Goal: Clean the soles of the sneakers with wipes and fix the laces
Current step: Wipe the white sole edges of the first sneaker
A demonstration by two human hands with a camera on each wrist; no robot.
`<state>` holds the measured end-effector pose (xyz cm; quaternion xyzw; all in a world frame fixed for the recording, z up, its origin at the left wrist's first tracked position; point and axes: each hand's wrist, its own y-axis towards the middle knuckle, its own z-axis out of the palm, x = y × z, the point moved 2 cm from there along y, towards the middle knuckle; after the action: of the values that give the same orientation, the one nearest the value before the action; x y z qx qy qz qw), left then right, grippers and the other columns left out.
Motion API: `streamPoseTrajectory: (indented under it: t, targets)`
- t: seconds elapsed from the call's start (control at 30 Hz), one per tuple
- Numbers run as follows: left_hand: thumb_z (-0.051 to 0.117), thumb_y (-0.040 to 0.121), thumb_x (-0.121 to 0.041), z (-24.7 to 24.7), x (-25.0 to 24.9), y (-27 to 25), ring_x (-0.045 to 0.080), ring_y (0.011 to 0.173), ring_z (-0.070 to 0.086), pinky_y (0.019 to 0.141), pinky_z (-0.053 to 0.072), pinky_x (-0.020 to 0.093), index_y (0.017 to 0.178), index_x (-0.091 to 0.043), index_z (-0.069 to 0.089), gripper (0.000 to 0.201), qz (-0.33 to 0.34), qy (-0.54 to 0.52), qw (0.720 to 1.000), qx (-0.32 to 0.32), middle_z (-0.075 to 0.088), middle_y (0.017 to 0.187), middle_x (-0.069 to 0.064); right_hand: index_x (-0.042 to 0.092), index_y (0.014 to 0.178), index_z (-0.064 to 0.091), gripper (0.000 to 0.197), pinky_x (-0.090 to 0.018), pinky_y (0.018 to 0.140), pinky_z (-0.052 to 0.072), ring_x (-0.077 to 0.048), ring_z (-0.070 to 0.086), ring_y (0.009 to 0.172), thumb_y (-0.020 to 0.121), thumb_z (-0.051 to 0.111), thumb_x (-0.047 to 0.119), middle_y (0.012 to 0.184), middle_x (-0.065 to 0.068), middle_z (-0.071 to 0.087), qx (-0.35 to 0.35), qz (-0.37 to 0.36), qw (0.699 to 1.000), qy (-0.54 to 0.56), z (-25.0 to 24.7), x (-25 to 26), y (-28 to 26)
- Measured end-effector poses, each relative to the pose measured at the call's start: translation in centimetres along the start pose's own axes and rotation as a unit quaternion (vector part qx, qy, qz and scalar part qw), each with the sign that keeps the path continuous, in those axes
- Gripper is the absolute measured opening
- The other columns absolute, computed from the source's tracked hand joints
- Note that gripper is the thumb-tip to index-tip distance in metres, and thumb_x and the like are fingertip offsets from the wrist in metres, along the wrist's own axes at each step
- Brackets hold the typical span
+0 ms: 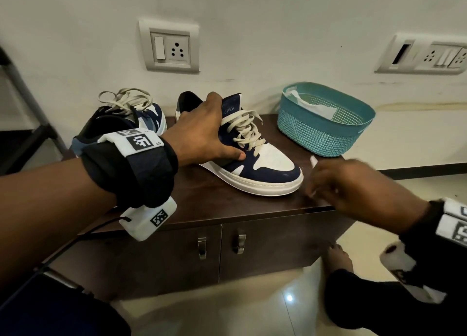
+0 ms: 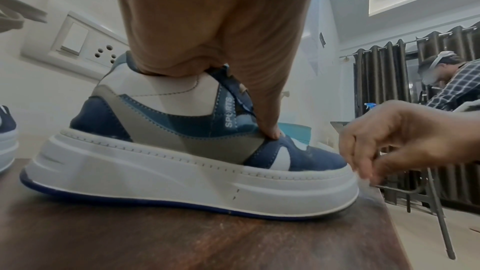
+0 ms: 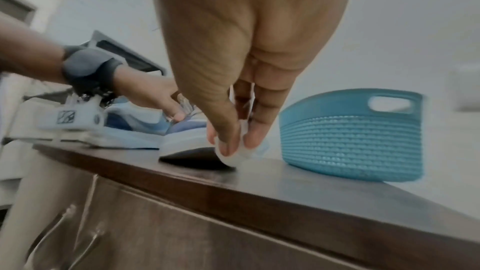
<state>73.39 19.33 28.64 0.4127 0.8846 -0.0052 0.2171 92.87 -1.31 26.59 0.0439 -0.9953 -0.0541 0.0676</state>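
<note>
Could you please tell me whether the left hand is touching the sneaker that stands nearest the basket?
Touching. The left wrist view shows the left hand gripping the sneaker at its collar, thumb pressed on its side.

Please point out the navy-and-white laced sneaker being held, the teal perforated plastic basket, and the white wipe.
Navy-and-white laced sneaker (image 1: 275,175): head view, navy toe cap.
Teal perforated plastic basket (image 1: 313,133): head view, front wall.
White wipe (image 3: 233,156): right wrist view, folded end below the fingertips.

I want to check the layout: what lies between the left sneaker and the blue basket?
The other sneaker, held by the left hand; the head view shows it.
</note>
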Motion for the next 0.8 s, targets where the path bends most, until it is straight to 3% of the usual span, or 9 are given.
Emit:
streamPoseTrajectory:
  t: [0.07, 0.17, 0.23, 0.27, 0.43, 0.53, 0.7, 0.8]
  targets:
    - [0.088, 0.066, -0.055, 0.1, 0.0, 0.0, 0.022, 0.091, 0.052, 0.078, 0.038, 0.037, 0.109, -0.015, 0.030, 0.082, 0.001, 0.001, 1.000, -0.001, 0.047, 0.104, -0.004, 0.032, 0.084, 0.076, 0.021, -0.012, 0.071, 0.050, 0.004, 0.064, 0.078, 0.079, 0.083, 0.013, 0.084, 0.019, 0.069, -0.077, 0.090, 0.988, 0.100, -1.0, -0.9, 0.2]
    - [0.088, 0.065, -0.057, 0.2, 0.1, 0.1, 0.023, 0.091, 0.056, 0.077, 0.042, 0.039, 0.110, -0.015, 0.031, 0.084, 0.002, 0.003, 1.000, -0.006, 0.050, 0.103, -0.003, 0.024, 0.086, 0.078, 0.013, -0.020, 0.073, 0.058, -0.007, 0.072, 0.074, 0.080, 0.082, 0.013, 0.080, 0.010, 0.076, -0.141, 0.189, 0.939, 0.249, -0.3, -1.2, 1.1]
    - [0.089, 0.064, -0.056, 0.2, 0.0, 0.1, 0.022, 0.090, 0.056, 0.075, 0.042, 0.037, 0.110, -0.016, 0.031, 0.084, 0.000, 0.000, 1.000, -0.011, 0.051, 0.098, -0.005, 0.019, 0.087, 0.077, 0.012, -0.033, 0.076, 0.061, -0.020, 0.074, 0.075, 0.083, 0.078, 0.008, 0.080, 0.002, 0.077, -0.150, 0.230, 0.907, 0.320, 1.2, -1.1, 1.3]
    - [0.089, 0.064, -0.055, 0.2, 0.1, 0.1, 0.021, 0.089, 0.056, 0.074, 0.041, 0.036, 0.109, -0.016, 0.031, 0.084, -0.002, -0.002, 1.000, -0.013, 0.050, 0.094, -0.006, 0.017, 0.089, 0.076, 0.011, -0.033, 0.074, 0.061, -0.022, 0.073, 0.073, 0.085, 0.076, 0.006, 0.080, -0.002, 0.077, -0.154, 0.251, 0.887, 0.355, 1.8, -1.0, 1.3]
    - [0.090, 0.064, -0.055, 0.2, 0.0, 0.0, 0.021, 0.088, 0.056, 0.075, 0.042, 0.038, 0.110, -0.015, 0.032, 0.084, -0.006, -0.006, 1.000, -0.011, 0.046, 0.089, -0.012, 0.000, 0.101, 0.071, 0.014, -0.022, 0.057, 0.057, -0.018, 0.071, 0.068, 0.087, 0.071, 0.000, 0.087, -0.017, 0.076, -0.118, 0.358, 0.772, 0.511, 2.5, -0.7, 0.5]
    - [0.091, 0.063, -0.054, 0.1, 0.0, 0.1, 0.023, 0.092, 0.058, 0.083, 0.049, 0.043, 0.114, -0.012, 0.035, 0.087, -0.003, -0.010, 1.000, -0.003, 0.053, 0.099, -0.005, -0.003, 0.098, 0.071, 0.011, -0.027, 0.066, 0.063, -0.021, 0.072, 0.074, 0.088, 0.068, -0.005, 0.092, -0.017, 0.075, -0.123, 0.384, 0.730, 0.552, 2.6, -0.9, 1.0]
    - [0.091, 0.063, -0.054, 0.1, 0.1, 0.3, 0.023, 0.093, 0.059, 0.081, 0.049, 0.041, 0.113, -0.015, 0.034, 0.086, -0.005, -0.008, 1.000, 0.004, 0.054, 0.103, -0.002, 0.000, 0.092, 0.072, 0.011, -0.021, 0.062, 0.059, -0.017, 0.068, 0.073, 0.089, 0.065, -0.008, 0.086, -0.011, 0.073, -0.149, 0.373, 0.719, 0.568, 3.0, -1.9, 3.9]
    - [0.090, 0.063, -0.056, 0.2, 0.2, 0.3, 0.022, 0.091, 0.058, 0.078, 0.046, 0.039, 0.111, -0.016, 0.032, 0.086, -0.006, -0.006, 1.000, 0.001, 0.052, 0.099, -0.004, 0.003, 0.094, 0.074, 0.013, -0.023, 0.070, 0.058, -0.016, 0.068, 0.079, 0.090, 0.065, -0.005, 0.084, -0.006, 0.076, -0.131, 0.371, 0.726, 0.564, 3.5, -2.6, 5.0]
